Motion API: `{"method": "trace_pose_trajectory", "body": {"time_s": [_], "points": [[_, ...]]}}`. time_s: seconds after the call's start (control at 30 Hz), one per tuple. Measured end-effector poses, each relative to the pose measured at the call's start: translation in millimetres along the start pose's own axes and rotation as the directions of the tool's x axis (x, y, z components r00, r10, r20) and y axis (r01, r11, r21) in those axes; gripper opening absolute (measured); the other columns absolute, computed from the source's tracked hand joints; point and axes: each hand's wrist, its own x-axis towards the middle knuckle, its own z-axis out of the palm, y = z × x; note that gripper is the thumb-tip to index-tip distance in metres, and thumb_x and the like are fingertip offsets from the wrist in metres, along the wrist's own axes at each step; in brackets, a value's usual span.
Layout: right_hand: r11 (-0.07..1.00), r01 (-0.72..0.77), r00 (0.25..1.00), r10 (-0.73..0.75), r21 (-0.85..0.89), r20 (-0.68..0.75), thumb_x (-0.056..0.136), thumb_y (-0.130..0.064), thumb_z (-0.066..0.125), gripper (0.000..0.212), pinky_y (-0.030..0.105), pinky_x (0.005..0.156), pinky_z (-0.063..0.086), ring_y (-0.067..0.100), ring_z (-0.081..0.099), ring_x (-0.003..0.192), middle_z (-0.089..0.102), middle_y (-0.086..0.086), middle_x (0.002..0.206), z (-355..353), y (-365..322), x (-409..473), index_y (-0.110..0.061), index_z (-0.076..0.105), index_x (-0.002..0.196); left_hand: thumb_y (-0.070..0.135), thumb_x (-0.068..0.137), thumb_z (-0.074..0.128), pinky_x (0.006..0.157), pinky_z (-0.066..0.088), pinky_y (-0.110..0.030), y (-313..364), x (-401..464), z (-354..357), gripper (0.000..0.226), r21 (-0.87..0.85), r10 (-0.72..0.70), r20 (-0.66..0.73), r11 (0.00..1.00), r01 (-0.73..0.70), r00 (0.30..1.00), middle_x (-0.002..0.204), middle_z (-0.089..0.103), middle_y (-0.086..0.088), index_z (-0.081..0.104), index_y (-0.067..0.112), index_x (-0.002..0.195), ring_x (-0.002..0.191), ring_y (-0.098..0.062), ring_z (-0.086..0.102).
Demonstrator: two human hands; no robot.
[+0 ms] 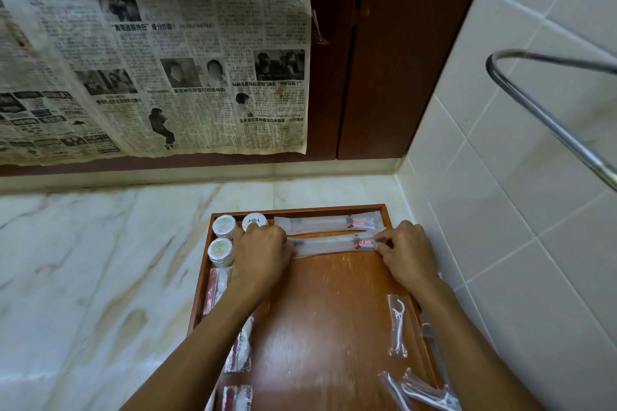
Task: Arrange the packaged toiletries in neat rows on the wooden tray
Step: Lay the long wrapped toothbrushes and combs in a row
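Clear toothbrush packet (334, 243) stretches between left hand (262, 252) and right hand (409, 252).

I stand at a pale marble surface (100, 260) veined with tan streaks, its sheen catching soft, even light. At twelve o'clock a dark reddish-brown wooden cabinet (394, 43) rises from a cream stone ledge (200, 177) that runs along the back edge. A yellowed newspaper (150, 53) with dense print and small photographs hangs across the cabinet from ten to twelve o'clock, its lower edge ragged. At three o'clock the wall (500, 210) is clad in large off-white tiles with pale grout lines. A chrome rail (541, 117) juts out from that wall at two o'clock, blurred near my view.
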Motion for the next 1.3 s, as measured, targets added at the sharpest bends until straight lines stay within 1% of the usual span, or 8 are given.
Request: {"method": "trace_pose_trajectory", "body": {"time_s": [0.23,0.63,0.73,0.8,0.9,1.03,1.17,1.3], "points": [[1.000,-0.012,1.000,0.011,-0.027,-0.007,0.088,-0.035,0.066,0.027,0.029,0.074,0.053,0.017,0.055,0.096,0.065,0.005,0.108,0,5,-3,-0.022,0.073,0.111,0.040,0.089,0.054,0.087,0.042,-0.039,-1,0,2,0.029,-0.025,-0.003,0.000,1.000,0.003,1.000,0.078,0.068,0.000,0.073,0.021,0.079,0.081,-0.020,0.058],[0.995,-0.043,0.999,0.045,-0.087,0.023,0.086,-0.044,0.066,0.031,0.028,0.071,0.057,0.014,0.063,0.085,0.072,0.000,0.100,-6,3,-4,-0.022,0.073,0.108,0.035,0.092,0.056,0.072,0.043,-0.033,0,-5,-7,0.025,-0.139,0.046,-0.012,0.989,-0.047,0.999,0.078,0.067,0.000,0.070,0.020,0.077,0.076,-0.017,0.059],[0.996,-0.065,0.998,0.067,-0.068,0.020,0.086,-0.044,0.066,0.031,0.029,0.070,0.058,0.014,0.065,0.080,0.073,0.000,0.097,-7,0,-8,-0.021,0.073,0.106,0.028,0.092,0.055,0.070,0.049,-0.032,0,-10,-10,0.025,-0.191,0.071,-0.012,0.979,-0.072,0.997,0.075,0.067,-0.001,0.066,0.019,0.072,0.072,-0.015,0.058],[0.997,-0.072,0.997,0.072,-0.035,0.003,0.087,-0.043,0.065,0.030,0.029,0.069,0.058,0.013,0.065,0.077,0.072,-0.001,0.095,-9,-4,-11,-0.022,0.074,0.106,0.025,0.090,0.057,0.070,0.054,-0.033,-1,-13,-14,0.022,-0.219,0.084,-0.032,0.972,-0.089,0.996,0.080,0.070,-0.002,0.071,0.016,0.076,0.073,-0.015,0.060],[0.997,-0.065,0.996,0.067,0.035,-0.062,0.090,-0.036,0.063,0.028,0.032,0.070,0.058,0.016,0.063,0.082,0.070,0.002,0.102,-14,-12,-20,-0.023,0.071,0.114,0.024,0.090,0.060,0.075,0.055,-0.033,-3,-21,-20,0.019,-0.260,0.101,-0.095,0.958,-0.122,0.990,0.093,0.073,-0.005,0.076,0.014,0.093,0.084,-0.017,0.064],[0.989,0.040,0.995,-0.026,0.141,-0.099,0.092,-0.030,0.062,0.029,0.032,0.077,0.056,0.021,0.062,0.093,0.066,0.007,0.111,-18,-31,-40,-0.021,0.068,0.118,0.021,0.089,0.061,0.077,0.053,-0.032,-10,-38,-29,0.020,-0.315,0.095,-0.165,0.938,-0.143,0.982,0.094,0.074,-0.006,0.076,0.012,0.097,0.085,-0.018,0.065],[0.957,0.179,0.984,-0.171,0.230,-0.054,0.093,-0.026,0.060,0.029,0.022,0.086,0.046,0.016,0.061,0.104,0.066,0.002,0.120,-22,-58,-64,-0.018,0.067,0.119,0.020,0.087,0.059,0.061,0.040,-0.027,-26,-68,-43,0.018,-0.354,0.067,-0.197,0.926,-0.135,0.978,0.080,0.072,-0.006,0.076,0.015,0.087,0.079,-0.021,0.062],[0.916,0.276,0.956,-0.294,0.292,0.018,0.091,-0.030,0.061,0.029,0.023,0.089,0.046,0.013,0.059,0.106,0.063,-0.004,0.118,-11,-86,-89,-0.022,0.066,0.119,0.021,0.086,0.063,0.064,0.034,-0.026,-49,-107,-52,0.015,-0.436,-0.051,-0.228,0.898,-0.056,0.972,0.083,0.073,-0.002,0.077,0.018,0.090,0.079,-0.019,0.059]]}}
